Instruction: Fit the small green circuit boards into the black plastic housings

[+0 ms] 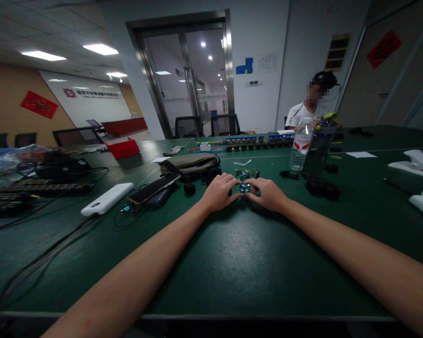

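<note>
Both hands meet far out on the green worktop [232,263]. The left hand [218,192] and right hand [268,195] are curled, fingertips pinching a small circuit board [244,188] from either side, low on the surface. More small boards [246,174] lie just behind it.

Fine work like this probably goes best with wrists resting on the worktop, a light grip on the board's edges, and the part kept low so nothing drops.

Of the 2 drinks containers to the right, the clear water bottle [299,151] looks partly full. The dark bottle [319,149] hides its contents. The red box [123,148] shows nothing inside from here.
</note>
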{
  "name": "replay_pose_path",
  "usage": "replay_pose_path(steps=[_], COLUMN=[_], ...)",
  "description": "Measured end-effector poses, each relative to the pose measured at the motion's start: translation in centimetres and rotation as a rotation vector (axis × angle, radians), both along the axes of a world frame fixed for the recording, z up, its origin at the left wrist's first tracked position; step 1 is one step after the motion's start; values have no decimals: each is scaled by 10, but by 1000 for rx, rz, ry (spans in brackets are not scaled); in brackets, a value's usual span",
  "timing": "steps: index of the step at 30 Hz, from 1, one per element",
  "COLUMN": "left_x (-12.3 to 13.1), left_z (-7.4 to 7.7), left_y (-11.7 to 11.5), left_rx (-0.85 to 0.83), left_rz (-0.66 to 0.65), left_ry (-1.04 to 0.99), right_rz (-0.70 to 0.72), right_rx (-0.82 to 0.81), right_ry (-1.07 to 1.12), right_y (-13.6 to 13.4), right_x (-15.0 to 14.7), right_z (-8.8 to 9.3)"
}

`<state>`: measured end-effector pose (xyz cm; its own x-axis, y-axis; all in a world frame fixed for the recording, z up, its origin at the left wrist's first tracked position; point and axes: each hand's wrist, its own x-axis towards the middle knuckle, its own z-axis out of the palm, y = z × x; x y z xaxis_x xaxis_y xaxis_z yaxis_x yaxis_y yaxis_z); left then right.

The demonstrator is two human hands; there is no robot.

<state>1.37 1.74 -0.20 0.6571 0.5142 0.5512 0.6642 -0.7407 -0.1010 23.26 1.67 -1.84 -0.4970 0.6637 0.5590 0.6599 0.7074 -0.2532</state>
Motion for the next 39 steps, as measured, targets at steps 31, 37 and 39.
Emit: replay_pose_path(steps=[31, 37, 39], left_x=[3, 4, 4], left_z=[1, 2, 2], left_y=[-2, -3, -3], left_rx=[-10, -7, -12], left_rz=[40, 52, 52], left_ry=[-8, -10, -11], right_rz=[-78, -80, -82], right_rx=[-50, -54, -56], right_ry=[-37, -41, -39], right_y=[-4, -4, -4], right_x=[-2, -2, -1], right_z=[5, 5, 5])
